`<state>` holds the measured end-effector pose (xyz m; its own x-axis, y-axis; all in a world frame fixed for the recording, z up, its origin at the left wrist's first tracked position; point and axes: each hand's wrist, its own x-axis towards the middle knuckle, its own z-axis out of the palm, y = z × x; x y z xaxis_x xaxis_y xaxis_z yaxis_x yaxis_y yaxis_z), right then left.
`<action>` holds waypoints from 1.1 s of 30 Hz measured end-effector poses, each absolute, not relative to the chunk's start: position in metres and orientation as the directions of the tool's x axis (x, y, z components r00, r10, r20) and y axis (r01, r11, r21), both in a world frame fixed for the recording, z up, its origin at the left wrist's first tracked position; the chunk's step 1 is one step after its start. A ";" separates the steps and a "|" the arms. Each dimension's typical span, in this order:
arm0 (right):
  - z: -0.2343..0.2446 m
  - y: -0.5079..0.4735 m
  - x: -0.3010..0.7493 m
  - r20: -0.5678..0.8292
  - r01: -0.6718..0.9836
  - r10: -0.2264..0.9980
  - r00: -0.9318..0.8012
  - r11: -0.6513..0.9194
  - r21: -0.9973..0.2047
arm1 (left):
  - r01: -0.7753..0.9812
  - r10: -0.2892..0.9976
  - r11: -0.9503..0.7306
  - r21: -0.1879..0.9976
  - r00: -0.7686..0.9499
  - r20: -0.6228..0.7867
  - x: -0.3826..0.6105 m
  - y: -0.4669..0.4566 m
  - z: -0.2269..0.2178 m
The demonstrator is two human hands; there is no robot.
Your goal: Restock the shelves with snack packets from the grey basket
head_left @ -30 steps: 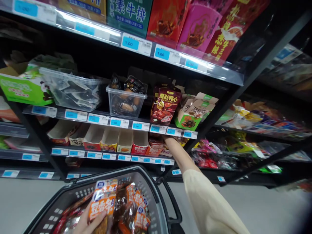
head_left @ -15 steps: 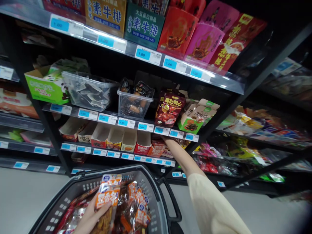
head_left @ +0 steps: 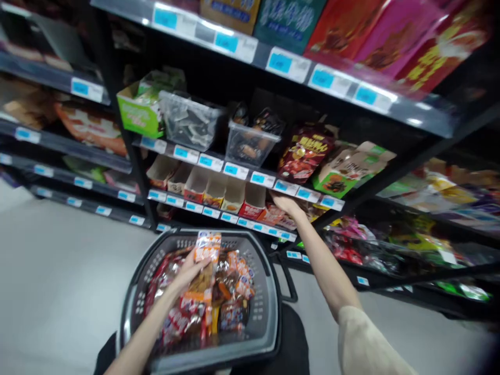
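Observation:
My left hand (head_left: pixel 190 270) is closed around a snack packet (head_left: pixel 208 247) with an orange and white label and a clear lower part showing brown food. It holds this above a grey shopping basket (head_left: pixel 261 338) that contains several packaged snacks, among them red packets (head_left: pixel 177 320) and orange-labelled ones (head_left: pixel 244 276). My right hand (head_left: pixel 288 203) reaches into the low shelf, by an orange-red display box (head_left: pixel 270 214). Its fingers are hidden in the shadow under the shelf above, so their grip does not show.
Open display boxes (head_left: pixel 196 183) line the low shelf. Above them stand a green box (head_left: pixel 140 115), clear tubs (head_left: pixel 250 143), a dark red box (head_left: pixel 304 153) and a green-white carton (head_left: pixel 347 166). A price-tagged shelf edge (head_left: pixel 260 57) juts out higher up. A black upright (head_left: pixel 127 140) divides the shelves.
The view has shifted, so the shelves appear lower and further right, and more of the basket shows. My left hand keeps the packet over the basket; my right hand stays in the low shelf.

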<state>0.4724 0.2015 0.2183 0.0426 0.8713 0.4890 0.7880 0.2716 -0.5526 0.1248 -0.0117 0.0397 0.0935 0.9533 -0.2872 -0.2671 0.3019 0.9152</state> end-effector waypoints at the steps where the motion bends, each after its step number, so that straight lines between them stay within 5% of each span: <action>1: 0.207 0.182 0.460 0.475 0.787 0.880 -0.005 0.297 -0.542 | -0.281 0.959 0.284 0.917 0.097 -0.267 0.125 -0.011 0.038; 5: 0.150 0.078 0.393 0.533 0.713 0.846 -0.029 0.391 -0.582 | -0.330 0.973 0.230 0.916 0.072 -0.218 0.125 -0.004 0.025; 11: 0.034 -0.021 0.294 0.014 0.340 0.994 -0.112 0.052 -0.939 | -0.398 0.980 0.186 0.899 0.003 -0.201 0.125 0.001 0.009; 14: 0.000 -0.024 0.285 -0.112 0.108 0.988 -0.106 -0.101 -0.989 | -0.357 0.989 0.143 0.923 0.014 -0.148 0.122 -0.002 0.004; 26: -0.001 -0.002 0.313 0.106 0.253 0.994 -0.021 0.108 -0.962 | -0.286 0.990 0.086 0.954 -0.086 -0.115 0.123 0.012 -0.002; 33: -0.006 0.009 0.322 -0.179 -0.233 0.955 0.236 -0.123 -0.965 | -0.575 0.940 0.193 0.795 -0.124 -0.319 0.102 0.022 -0.005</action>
